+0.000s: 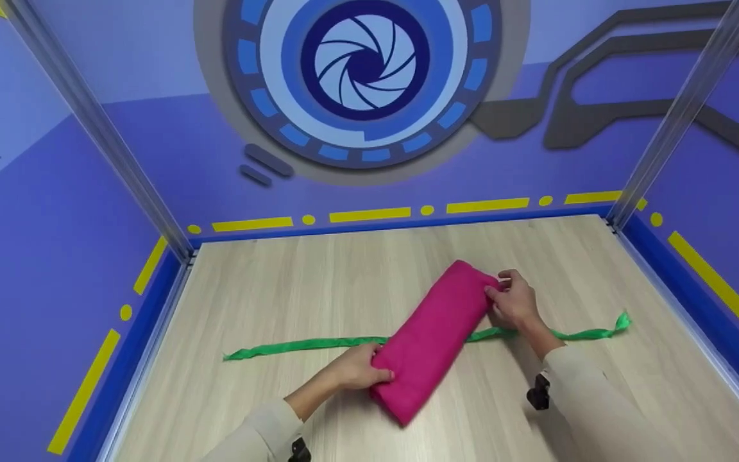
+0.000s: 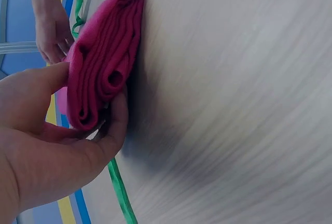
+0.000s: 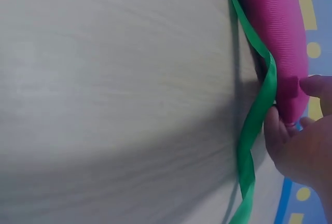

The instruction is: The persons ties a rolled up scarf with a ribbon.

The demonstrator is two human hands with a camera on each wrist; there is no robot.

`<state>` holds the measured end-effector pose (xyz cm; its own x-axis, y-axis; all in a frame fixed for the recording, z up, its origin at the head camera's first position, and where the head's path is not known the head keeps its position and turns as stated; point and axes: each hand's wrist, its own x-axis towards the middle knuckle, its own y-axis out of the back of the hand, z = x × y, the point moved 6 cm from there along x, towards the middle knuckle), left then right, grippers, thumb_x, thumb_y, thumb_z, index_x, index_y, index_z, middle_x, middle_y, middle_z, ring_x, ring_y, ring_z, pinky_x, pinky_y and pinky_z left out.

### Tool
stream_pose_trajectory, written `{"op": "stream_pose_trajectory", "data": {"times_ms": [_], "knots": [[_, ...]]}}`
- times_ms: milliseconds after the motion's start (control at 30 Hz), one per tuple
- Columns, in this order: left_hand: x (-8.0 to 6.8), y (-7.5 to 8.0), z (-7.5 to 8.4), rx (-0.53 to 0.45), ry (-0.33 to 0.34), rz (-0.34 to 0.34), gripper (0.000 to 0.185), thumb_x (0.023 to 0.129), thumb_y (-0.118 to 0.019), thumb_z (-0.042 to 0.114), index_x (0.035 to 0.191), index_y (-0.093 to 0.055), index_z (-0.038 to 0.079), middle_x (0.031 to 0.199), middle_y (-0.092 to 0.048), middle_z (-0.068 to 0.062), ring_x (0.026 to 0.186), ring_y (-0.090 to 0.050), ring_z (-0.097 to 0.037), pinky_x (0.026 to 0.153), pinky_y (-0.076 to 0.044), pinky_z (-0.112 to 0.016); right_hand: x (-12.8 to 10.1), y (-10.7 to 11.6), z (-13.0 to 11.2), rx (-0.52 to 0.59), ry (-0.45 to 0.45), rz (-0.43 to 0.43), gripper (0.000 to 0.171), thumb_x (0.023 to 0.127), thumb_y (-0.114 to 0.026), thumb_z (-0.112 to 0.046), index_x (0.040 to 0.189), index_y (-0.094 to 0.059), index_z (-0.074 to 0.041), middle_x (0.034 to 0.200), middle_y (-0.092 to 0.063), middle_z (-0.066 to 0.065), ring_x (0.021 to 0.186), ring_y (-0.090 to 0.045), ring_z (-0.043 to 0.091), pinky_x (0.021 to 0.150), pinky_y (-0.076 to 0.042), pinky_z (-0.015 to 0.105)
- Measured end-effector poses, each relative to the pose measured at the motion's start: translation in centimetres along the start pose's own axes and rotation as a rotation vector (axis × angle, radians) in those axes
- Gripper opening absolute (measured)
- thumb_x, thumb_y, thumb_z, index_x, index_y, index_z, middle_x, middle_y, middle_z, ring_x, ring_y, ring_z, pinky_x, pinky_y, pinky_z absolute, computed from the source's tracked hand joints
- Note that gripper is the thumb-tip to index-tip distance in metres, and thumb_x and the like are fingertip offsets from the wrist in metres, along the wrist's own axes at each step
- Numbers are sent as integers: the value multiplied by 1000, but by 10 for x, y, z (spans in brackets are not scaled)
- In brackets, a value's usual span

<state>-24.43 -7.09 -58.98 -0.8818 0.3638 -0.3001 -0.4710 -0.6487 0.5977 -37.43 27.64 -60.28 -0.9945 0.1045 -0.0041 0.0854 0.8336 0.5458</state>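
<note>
A magenta rolled-up cloth (image 1: 433,333) lies at a slant over a green ribbon (image 1: 312,344), which runs beneath it and out on both sides. My left hand (image 1: 358,367) grips the near left end, thumb on top and fingers underneath. In the left wrist view the cloth's end (image 2: 104,63) shows its many folded layers, between the left thumb and fingers. At the far right end my right hand (image 1: 516,300) pinches the cloth between thumb and fingers. The right wrist view shows the ribbon (image 3: 254,115) passing close by the right fingers (image 3: 272,125).
The pale wooden table (image 1: 267,289) is bounded by blue printed panels (image 1: 151,160) at the back and sides. Metal posts (image 1: 100,128) stand at the back corners.
</note>
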Motion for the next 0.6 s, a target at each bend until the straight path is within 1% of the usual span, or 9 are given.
{"op": "stream_pose_trajectory", "data": {"times_ms": [100,133,200,300,367,467,600], "knots": [[1,3,-1,10,9,17,40,98,-75,29,123,-65,0,94,-66,-4,83,-63,-17,78,-53,-41,-3,3,-3,-66,5,-2,49,102,-69,-17,136,-52,14,124,-63,33,115,-62,44,98,-52,50],[2,4,-2,12,12,22,37,99,-75,30,120,-65,1,93,-66,-3,81,-62,-16,75,-52,-39,-5,3,-3,-96,10,-1,47,102,-70,-18,132,-54,15,120,-64,32,113,-62,44,99,-51,53],[3,5,-3,18,17,30,33,100,-74,30,116,-66,3,91,-65,-3,78,-60,-16,72,-50,-36,-9,3,-5,-146,16,-3,45,100,-71,-21,123,-57,15,112,-66,31,106,-64,44,97,-51,55],[4,5,-4,20,20,33,29,100,-74,29,112,-66,4,90,-64,-3,76,-59,-15,69,-48,-34,-14,3,-6,-199,8,-13,40,98,-73,-26,106,-60,11,95,-65,23,91,-63,38,84,-53,49],[5,5,-3,11,18,34,30,100,-75,28,111,-66,3,90,-64,-4,76,-60,-16,69,-49,-34,-16,3,-7,-218,3,-21,38,98,-75,-28,96,-60,6,85,-63,16,81,-60,32,73,-51,42],[7,4,0,-10,8,35,35,99,-76,28,117,-66,-1,94,-66,-6,81,-62,-17,73,-52,-37,-17,2,-7,-243,-7,-36,42,97,-75,-36,81,-56,-2,71,-54,7,68,-52,23,60,-43,34],[10,1,3,-27,-4,44,43,99,-77,26,126,-65,-5,100,-67,-8,87,-63,-19,80,-55,-41,-16,-4,-7,-258,-26,-66,52,98,-73,-46,67,-50,-10,60,-43,0,58,-43,17,52,-33,30]]}}
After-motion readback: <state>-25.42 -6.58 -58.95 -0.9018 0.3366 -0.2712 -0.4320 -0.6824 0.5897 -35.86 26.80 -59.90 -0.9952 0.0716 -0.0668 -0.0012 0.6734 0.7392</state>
